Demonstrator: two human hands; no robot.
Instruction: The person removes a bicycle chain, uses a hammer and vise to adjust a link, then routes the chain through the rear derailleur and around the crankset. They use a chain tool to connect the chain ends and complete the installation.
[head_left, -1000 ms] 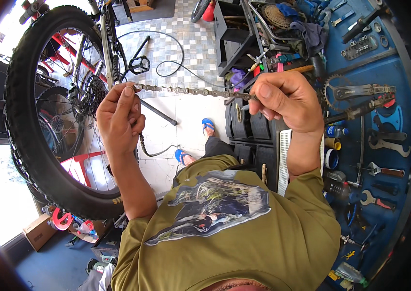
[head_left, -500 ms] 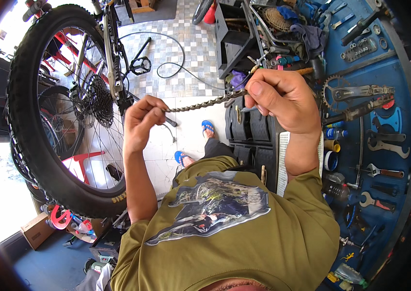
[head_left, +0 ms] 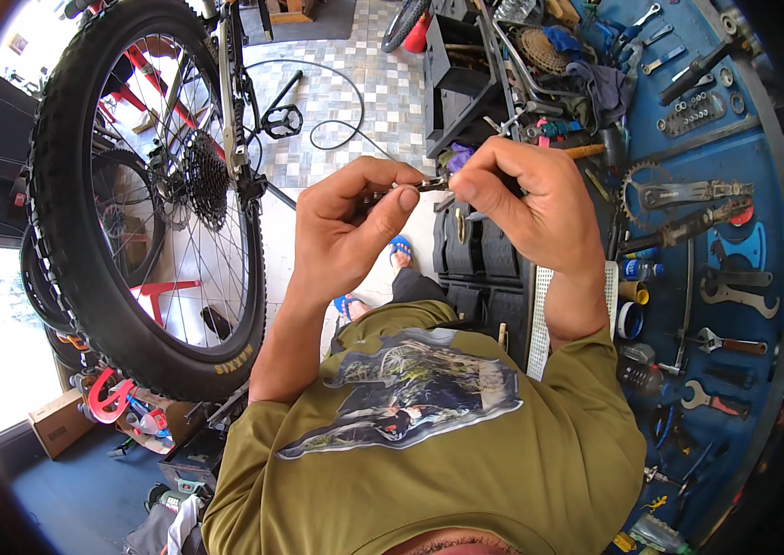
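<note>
A short stretch of bicycle chain [head_left: 432,185] shows between my two hands, in front of my chest. My left hand [head_left: 351,222] is closed around one part of it, with the thumb pressed against the curled fingers. Most of the chain on that side is hidden in the palm. With thumb and fingertips my right hand [head_left: 529,202] pinches the other end, close to the left fingertips. To the left stands a bicycle's rear wheel [head_left: 57,199] with a fat knobby tyre and a black cassette [head_left: 200,180].
A blue tool board [head_left: 688,287] with wrenches and a crank [head_left: 697,194] runs along the right. Black drawers [head_left: 461,250] stand beyond my right forearm. A pedal [head_left: 281,121] juts out from the bicycle. Ahead, a black cable [head_left: 360,102] loops over the tiled floor [head_left: 383,46].
My left hand has moved right along the chain, up close to my right hand. The long span of chain between them has become a short one.
</note>
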